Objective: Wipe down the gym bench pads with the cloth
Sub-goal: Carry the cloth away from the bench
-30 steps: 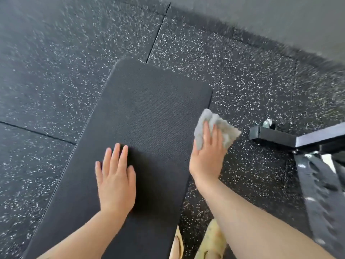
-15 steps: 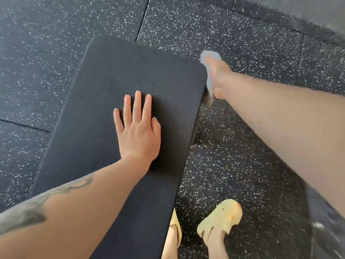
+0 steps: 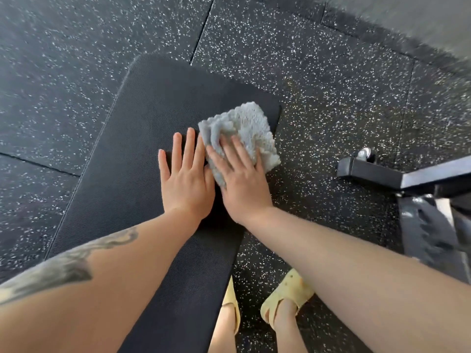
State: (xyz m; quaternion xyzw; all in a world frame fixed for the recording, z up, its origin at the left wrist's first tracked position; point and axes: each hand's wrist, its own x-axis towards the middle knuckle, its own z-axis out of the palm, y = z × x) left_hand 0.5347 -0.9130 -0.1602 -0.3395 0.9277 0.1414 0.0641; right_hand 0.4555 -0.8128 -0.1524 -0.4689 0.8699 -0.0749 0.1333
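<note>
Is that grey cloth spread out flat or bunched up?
Bunched up: the cloth shows folds and ruffled layers at its left edge, pressed onto the bench pad under the right hand.

You see a fluffy grey terry cloth (image 3: 244, 133) on the matt, fine-grained black bench pad (image 3: 142, 154); speckled rubber floor tiles (image 3: 331, 72); right, a semi-gloss black metal frame (image 3: 397, 174).

Both forearms are bare, with no sleeves. The left forearm (image 3: 76, 271) carries a dark, swirling tattoo (image 3: 68, 266). The feet wear yellow perforated clogs (image 3: 285, 294) with heel straps.
</note>
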